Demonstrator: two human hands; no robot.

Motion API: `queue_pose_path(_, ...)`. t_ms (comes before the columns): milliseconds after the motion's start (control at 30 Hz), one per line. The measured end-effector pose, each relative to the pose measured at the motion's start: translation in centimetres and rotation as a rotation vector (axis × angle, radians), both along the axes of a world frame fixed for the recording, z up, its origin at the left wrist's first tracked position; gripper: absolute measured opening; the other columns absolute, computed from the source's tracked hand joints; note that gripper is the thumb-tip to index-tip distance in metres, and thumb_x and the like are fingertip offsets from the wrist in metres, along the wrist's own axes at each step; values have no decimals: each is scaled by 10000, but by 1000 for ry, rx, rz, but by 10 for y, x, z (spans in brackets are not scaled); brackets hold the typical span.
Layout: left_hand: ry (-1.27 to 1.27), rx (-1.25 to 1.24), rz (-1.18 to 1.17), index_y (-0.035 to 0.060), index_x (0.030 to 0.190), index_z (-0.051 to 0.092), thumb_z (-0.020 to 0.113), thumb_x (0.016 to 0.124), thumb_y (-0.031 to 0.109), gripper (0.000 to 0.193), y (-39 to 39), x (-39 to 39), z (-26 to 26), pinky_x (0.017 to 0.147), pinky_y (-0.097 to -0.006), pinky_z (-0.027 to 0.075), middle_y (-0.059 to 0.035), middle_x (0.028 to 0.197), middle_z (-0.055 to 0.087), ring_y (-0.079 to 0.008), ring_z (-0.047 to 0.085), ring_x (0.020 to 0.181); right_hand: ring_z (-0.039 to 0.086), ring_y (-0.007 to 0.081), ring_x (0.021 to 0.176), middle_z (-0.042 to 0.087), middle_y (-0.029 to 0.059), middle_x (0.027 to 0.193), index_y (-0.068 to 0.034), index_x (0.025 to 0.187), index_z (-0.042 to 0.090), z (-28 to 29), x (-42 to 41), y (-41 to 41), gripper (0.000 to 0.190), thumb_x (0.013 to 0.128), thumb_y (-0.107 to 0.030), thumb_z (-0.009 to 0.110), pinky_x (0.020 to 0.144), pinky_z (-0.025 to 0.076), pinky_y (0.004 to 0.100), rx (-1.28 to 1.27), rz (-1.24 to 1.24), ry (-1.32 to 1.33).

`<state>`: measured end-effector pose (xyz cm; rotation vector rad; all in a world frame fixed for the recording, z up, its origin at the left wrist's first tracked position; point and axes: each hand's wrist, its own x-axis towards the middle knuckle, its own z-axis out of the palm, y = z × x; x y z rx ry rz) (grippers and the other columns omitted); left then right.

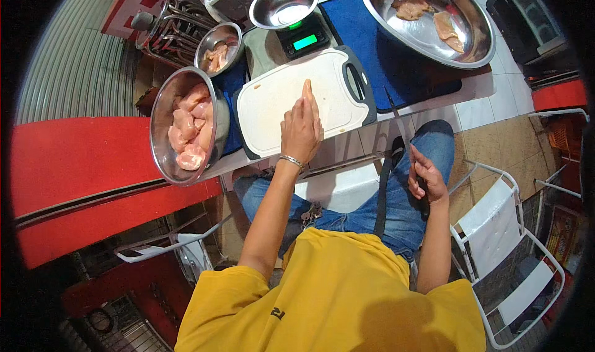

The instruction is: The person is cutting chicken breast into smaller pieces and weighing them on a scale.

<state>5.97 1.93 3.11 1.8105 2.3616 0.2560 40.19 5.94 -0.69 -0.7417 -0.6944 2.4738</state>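
Observation:
My left hand reaches over the white cutting board, its fingers on a thin strip of raw chicken. Part of the strip is hidden beneath the fingers. My right hand, off the board's right side above my thigh, holds a knife with its blade pointing up and away from me. The palm mostly hides the dark handle. Left of the board, a steel bowl contains several raw chicken pieces. Small scraps lie on the board.
Behind the board, a lit digital scale bears a steel bowl. A smaller bowl holds chicken trimmings. At right, a large steel basin with flat chicken pieces stands over a blue cloth. White chairs flank me.

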Motion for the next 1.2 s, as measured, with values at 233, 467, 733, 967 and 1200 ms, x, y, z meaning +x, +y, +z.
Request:
queue_pose_path(233,-26,219,-194,-38,1419,321,494,903,278,629,10,-30,-53,1088,-536,266,-217,1491,303,-356,286,1390,467,97,425,572,59,635,-121,1437,403,31,-31,2,549,928,-188,599,371,382,222,117,21,-233)
queue_pose_path(467,137,85,-132,-32,1414,339,421,942,331,601,60,-78,-50,1122,-543,202,-205,1522,257,-335,238,1417,511,88,494,589,46,706,-90,1429,413,55,-80,5,524,938,-164,580,408,410,227,239,59,-397)
queue_pose_path(733,-290,421,57,-68,1329,441,434,944,133,435,10,-52,-37,1110,-467,276,-225,1380,469,-357,431,1295,562,102,530,607,64,670,-122,1411,446,74,-152,-13,475,942,-118,522,505,470,279,601,93,-745)
queue_pose_path(967,-233,350,-53,-56,1314,464,479,885,62,445,-27,-22,-41,1109,-458,290,-207,1371,480,-337,435,1297,674,272,658,639,204,708,-37,1360,472,41,-193,-17,464,908,-116,539,662,500,354,852,118,-828)
queue_pose_path(1200,-357,484,32,-28,1331,475,468,876,16,456,-4,-48,-36,1111,-446,290,-195,1382,480,-323,422,1317,681,317,715,657,244,828,-15,1356,463,67,-206,-9,452,921,-121,526,669,494,352,763,137,-944)
